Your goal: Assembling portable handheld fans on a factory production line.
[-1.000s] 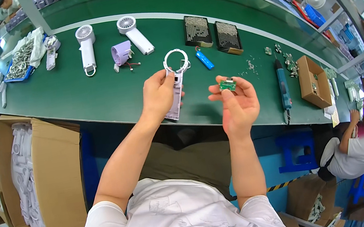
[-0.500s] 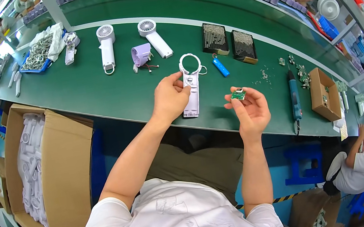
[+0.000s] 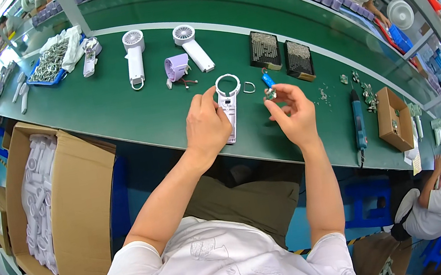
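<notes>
My left hand [image 3: 207, 125] is closed on the edge of a white handheld-fan housing half [image 3: 231, 113], a handle with an open ring at its top, lying on the green bench. Raised over the bench to its right, my right hand [image 3: 294, 115] pinches a small green circuit board [image 3: 270, 94] between thumb and fingers. Just beyond that board lies a blue battery cell [image 3: 268, 80]. A metal loop [image 3: 249, 87] rests beside the housing's ring, apart from it. Farther off are a purple motor shroud [image 3: 177, 66] with wires and two white handheld fans [image 3: 134, 58] [image 3: 192, 47].
Two black trays of small parts [image 3: 264, 50] [image 3: 299, 60] stand at the back. To the right are a teal electric screwdriver [image 3: 358, 120], loose boards and a cardboard box [image 3: 393, 119]. At left, a large carton [image 3: 81, 195] holds white housings; a blue tray [image 3: 50, 77] holds metal loops. Co-workers sit nearby.
My right hand has moved up and left with the board, toward the battery, and turned it. The metal loop, earlier against the housing's side, now lies separate from it.
</notes>
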Tool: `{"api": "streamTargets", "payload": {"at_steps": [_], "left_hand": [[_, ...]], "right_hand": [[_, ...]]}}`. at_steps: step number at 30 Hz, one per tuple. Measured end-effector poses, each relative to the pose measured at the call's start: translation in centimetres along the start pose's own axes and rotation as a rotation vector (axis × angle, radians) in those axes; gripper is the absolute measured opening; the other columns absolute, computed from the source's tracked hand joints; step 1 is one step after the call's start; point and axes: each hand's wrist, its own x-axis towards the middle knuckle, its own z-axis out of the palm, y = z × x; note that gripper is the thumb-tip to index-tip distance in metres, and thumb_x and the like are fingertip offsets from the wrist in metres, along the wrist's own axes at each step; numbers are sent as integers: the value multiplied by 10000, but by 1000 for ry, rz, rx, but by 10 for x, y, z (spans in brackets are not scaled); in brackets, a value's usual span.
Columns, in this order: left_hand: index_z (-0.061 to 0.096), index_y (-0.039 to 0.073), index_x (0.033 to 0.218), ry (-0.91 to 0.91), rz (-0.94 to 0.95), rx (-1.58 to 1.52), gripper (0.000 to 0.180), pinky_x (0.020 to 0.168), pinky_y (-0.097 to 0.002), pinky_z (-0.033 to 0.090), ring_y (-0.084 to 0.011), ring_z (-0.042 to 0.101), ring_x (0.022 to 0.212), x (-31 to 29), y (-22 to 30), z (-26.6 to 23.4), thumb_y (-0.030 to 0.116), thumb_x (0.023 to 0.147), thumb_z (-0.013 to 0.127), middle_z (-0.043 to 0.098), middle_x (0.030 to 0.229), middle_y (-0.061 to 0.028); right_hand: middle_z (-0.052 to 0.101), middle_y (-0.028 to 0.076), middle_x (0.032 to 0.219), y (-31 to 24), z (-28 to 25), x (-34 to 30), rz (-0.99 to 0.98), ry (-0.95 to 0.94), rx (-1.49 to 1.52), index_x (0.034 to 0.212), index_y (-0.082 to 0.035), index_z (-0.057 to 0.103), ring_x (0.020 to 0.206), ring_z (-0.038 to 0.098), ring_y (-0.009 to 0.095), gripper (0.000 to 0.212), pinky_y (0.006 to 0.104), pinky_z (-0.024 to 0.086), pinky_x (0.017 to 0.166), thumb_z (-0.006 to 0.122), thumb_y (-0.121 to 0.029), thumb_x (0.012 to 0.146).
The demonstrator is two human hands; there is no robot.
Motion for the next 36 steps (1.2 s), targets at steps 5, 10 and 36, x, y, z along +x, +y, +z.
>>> {"api": "streamTargets", "payload": {"at_steps": [5,10,36], "left_hand": [[580,-41,1210,-4,-34,-38,419,726,-433,517,-336,613,808,-2,-2,-3,-21,793,614,591,910,-157],[589,-45,1195,21,9,-60,415,664,-384,508,-261,600,708,-2,-7,0,-15,789,671,600,859,-122],[644,-49,1098,-737,-348,-1428,363,798,-402,591,-267,706,933,136,23,38,296,1024,558,696,1041,-183]], "right_hand": [[727,121,1073,7,9,25,-58,-192,-226,1126,9,617,994,719,171,336,240,560,604,760,-47,828],[724,152,1084,15,6,39,-102,-268,-476,1109,14,610,1020,716,233,344,310,578,793,771,-95,825],[634,120,897,-17,15,115,-814,205,-570,1040,-13,653,712,638,263,347,328,548,564,764,60,720]]}}
